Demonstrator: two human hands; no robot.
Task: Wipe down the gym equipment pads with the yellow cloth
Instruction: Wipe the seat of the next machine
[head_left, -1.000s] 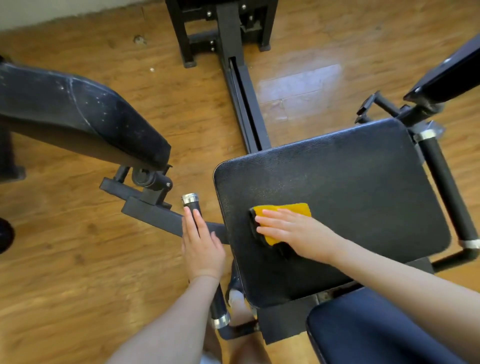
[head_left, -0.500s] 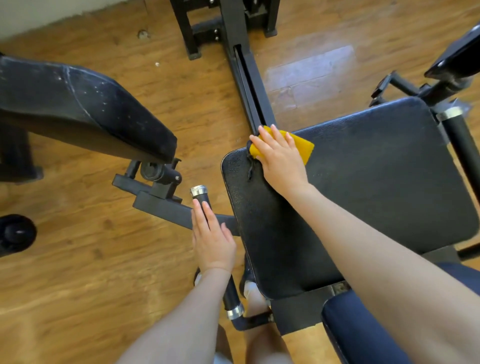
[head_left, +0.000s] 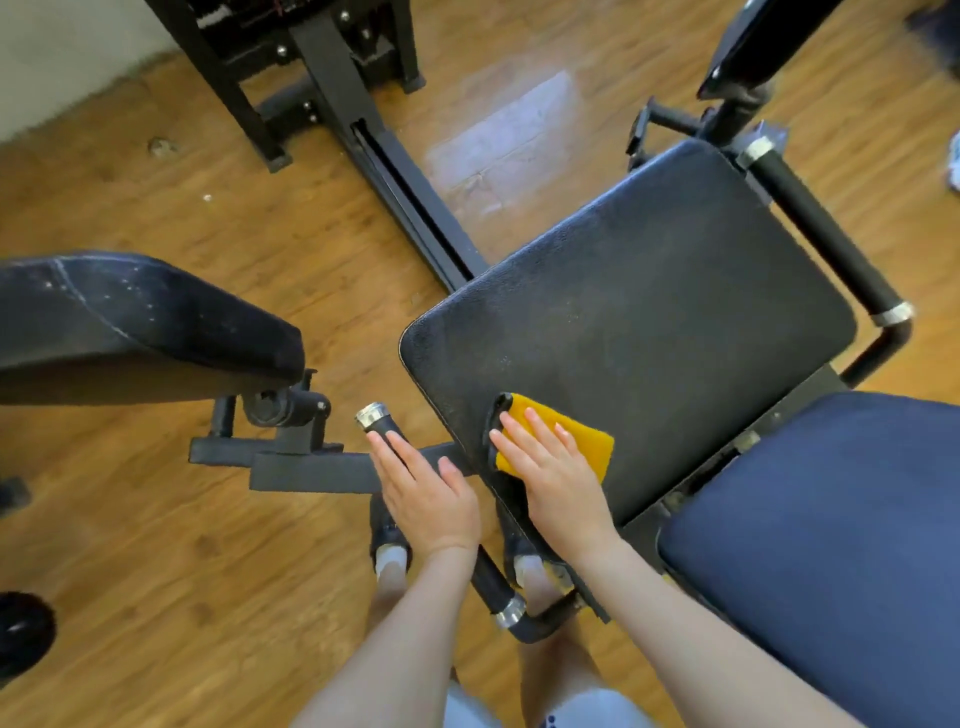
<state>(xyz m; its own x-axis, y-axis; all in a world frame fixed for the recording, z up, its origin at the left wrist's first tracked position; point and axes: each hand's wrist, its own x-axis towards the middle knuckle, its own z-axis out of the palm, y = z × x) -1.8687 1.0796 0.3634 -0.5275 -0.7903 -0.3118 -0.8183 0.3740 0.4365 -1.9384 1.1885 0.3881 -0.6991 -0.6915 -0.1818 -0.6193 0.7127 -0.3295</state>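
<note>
The right hand (head_left: 558, 480) had drawn the yellow cloth (head_left: 563, 439) back from the far left corner of the black seat pad (head_left: 649, 312), where it lay half a second earlier, to the pad's near left edge, close to where it had been a second ago. Its fingers lay flat on the cloth. The camera view had tilted, showing more of the frame beyond.

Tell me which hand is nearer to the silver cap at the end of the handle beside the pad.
Left. The left hand rests on that handle, fingertips just short of the silver cap. The right hand presses the yellow cloth on the black pad, farther off.
</note>
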